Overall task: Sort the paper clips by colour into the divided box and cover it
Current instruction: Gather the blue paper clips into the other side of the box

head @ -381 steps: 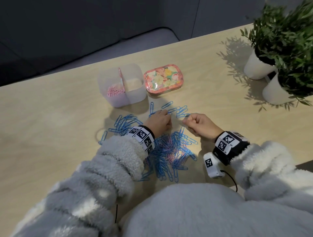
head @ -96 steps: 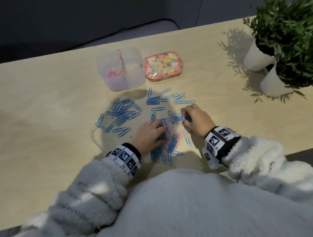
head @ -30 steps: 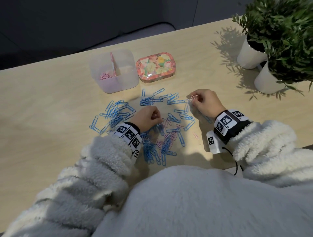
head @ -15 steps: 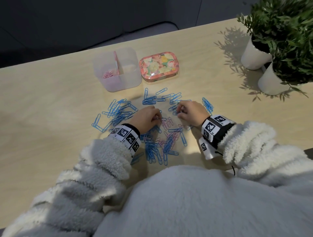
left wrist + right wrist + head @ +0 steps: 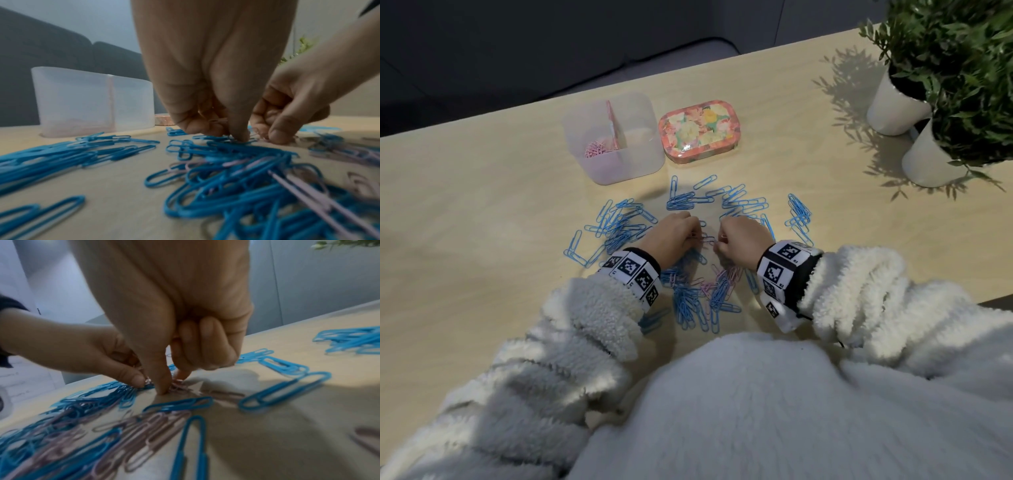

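Blue paper clips point(image 5: 619, 226) lie in groups around a mixed pile of blue and pink paper clips point(image 5: 717, 282) near the table's front edge. My left hand point(image 5: 697, 236) and right hand point(image 5: 719, 240) meet at the far end of that pile. The left hand point(image 5: 232, 133) has curled fingers that hold pink clips point(image 5: 218, 121), and its thumb presses on the pile. The right hand point(image 5: 172, 384) pinches a pink clip point(image 5: 177, 383) on the table between thumb and forefinger. The clear divided box point(image 5: 640, 161) stands open further back, with pink clips point(image 5: 595, 150) in its left compartment. Its floral lid point(image 5: 700, 128) lies to the right.
Two white pots with green plants point(image 5: 893, 109) stand at the back right. A separate bunch of blue clips point(image 5: 798, 214) lies right of my hands. The table's far edge point(image 5: 482, 113) borders a dark sofa.
My right hand left a bunch of blue clips at the right, then came back to the middle pile beside the left hand. The left hand stayed in place over the pile.
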Motion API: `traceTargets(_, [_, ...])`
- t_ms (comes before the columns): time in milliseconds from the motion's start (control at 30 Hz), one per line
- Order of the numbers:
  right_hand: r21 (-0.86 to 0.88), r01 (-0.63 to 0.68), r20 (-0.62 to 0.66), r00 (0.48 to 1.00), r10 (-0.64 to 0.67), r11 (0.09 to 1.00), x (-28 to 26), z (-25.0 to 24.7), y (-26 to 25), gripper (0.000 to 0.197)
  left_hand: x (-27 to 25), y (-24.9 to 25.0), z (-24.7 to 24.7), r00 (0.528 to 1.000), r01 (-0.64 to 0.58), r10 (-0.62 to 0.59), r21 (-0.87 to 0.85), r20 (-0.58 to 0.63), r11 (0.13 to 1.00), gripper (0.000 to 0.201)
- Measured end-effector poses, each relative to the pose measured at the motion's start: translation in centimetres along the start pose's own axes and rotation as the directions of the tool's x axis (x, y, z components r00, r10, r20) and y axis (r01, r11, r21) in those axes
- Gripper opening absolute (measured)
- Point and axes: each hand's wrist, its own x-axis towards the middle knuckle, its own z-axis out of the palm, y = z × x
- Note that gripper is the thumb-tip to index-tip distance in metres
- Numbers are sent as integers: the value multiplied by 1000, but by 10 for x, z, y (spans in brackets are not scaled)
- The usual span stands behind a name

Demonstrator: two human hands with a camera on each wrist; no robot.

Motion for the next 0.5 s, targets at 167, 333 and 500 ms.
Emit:
traceTargets(167, [-3, 47, 82, 996, -47, 999, 1, 0, 4, 40, -4, -5, -6, 979, 132, -178, -358, -98, 924, 6])
traceTargets(333, [5, 122, 41, 992, -122, 993, -3, -3, 10, 10, -5, -2, -8, 981, 179, -195, -507, 21, 843, 16])
traceTargets(500, [339, 92, -91, 994, -64, 936, 0, -7, 49, 9, 0, 14, -5, 940, 335, -275, -676, 199, 656, 18])
